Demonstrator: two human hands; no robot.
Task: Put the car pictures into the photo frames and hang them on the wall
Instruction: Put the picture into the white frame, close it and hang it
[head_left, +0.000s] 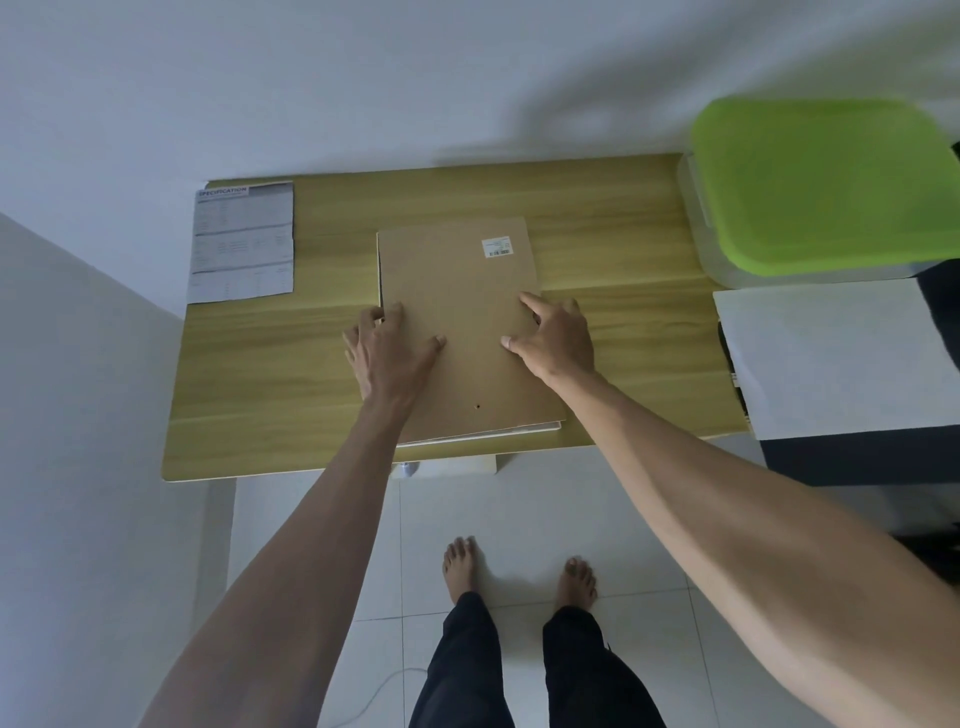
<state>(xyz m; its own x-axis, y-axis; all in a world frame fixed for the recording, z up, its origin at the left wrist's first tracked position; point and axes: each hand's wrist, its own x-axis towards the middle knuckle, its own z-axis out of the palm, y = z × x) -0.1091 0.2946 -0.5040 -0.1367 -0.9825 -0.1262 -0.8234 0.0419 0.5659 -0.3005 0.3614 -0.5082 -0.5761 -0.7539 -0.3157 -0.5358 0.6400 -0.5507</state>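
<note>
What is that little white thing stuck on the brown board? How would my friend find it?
Start at the wooden table against the wall and find the brown board lying flat in its middle, with both hands on its sides. Near the board's far right corner sits a small white sticker. It is the only white patch on the plain brown, with a tiny barcode.
</note>
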